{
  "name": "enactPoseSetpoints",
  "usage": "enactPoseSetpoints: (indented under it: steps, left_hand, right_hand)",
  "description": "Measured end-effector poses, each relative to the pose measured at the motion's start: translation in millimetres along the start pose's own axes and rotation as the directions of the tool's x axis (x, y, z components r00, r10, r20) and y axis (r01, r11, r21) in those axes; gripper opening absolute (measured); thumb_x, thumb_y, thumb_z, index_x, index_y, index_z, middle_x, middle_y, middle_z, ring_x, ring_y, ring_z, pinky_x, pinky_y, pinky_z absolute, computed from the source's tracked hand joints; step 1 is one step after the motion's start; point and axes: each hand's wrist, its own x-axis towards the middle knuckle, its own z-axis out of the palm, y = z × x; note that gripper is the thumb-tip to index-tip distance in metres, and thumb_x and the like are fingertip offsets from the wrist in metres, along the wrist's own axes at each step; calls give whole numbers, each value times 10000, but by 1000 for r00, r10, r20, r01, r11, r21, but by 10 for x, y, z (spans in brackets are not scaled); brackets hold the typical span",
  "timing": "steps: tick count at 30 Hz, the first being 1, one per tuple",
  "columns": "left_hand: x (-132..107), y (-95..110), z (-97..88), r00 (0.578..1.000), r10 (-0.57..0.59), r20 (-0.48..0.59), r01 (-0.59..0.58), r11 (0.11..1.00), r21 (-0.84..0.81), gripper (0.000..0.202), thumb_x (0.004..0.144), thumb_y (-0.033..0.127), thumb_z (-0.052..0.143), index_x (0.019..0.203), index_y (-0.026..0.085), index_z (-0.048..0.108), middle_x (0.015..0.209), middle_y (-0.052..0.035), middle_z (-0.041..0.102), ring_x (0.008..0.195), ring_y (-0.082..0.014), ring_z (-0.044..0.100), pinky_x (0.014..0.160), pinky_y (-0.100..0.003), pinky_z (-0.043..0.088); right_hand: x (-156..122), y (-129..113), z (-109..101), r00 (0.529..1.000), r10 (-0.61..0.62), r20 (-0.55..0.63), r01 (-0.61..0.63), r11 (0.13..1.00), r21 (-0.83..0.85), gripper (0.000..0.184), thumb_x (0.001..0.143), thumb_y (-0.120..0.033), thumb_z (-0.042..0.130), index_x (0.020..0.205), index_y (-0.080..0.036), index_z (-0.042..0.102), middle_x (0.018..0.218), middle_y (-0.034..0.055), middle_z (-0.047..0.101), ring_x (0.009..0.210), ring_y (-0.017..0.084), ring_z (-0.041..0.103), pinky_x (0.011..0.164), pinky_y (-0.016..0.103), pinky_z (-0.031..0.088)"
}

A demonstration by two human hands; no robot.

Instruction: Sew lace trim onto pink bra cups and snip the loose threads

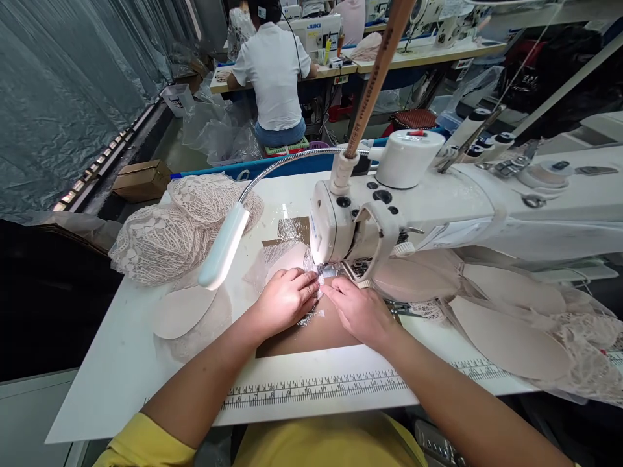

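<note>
My left hand [286,298] rests beside the needle area of a white sewing machine [428,194], its fingers together and bent over a pale lace cup piece [280,258]. From the other side, my right hand [363,313] reaches in with thumb and index finger pressed to the edge of the same piece. The fingertips of both hands nearly meet just in front of the presser foot [331,269]. Beneath them lies a brown sheet [311,337] on the table. The stitching point itself is mostly hidden by my fingers.
Stacked lace cups [160,240] and an oval pad [185,312] lie left. A lamp [224,246] on a bent neck hangs over the table. More padded lace pieces [511,331] spread right. A ruler strip [311,389] runs along the front; a co-worker [275,71] sits beyond.
</note>
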Motion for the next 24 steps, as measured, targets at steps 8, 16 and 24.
enactPoseSetpoints:
  steps: [8,16,24]
  left_hand:
    - [28,-26,24,1000,-21,13,20,999,44,342,966,303,428,1200,139,618,1253,-108,618,1088,-259,545,853,-398,471]
    - [45,-131,61,996,-65,-55,67,997,39,312,964,255,421,1166,159,639,1152,-125,665,1044,-263,565,849,-429,475]
    - [57,-217,86,988,-138,-68,140,989,39,307,942,266,429,1147,166,635,1157,-132,638,1117,-289,524,889,-446,460]
  right_hand:
    - [29,-22,21,997,70,20,-68,996,-64,379,815,-41,441,1059,-187,691,865,79,638,647,161,499,569,289,316]
    - [46,-17,4,998,63,19,-63,997,-42,434,821,-61,444,1162,-223,659,839,60,633,627,156,495,547,287,310]
    - [-20,28,73,998,64,-5,-64,998,1,445,843,-84,461,1200,-271,650,801,26,634,603,148,485,551,286,305]
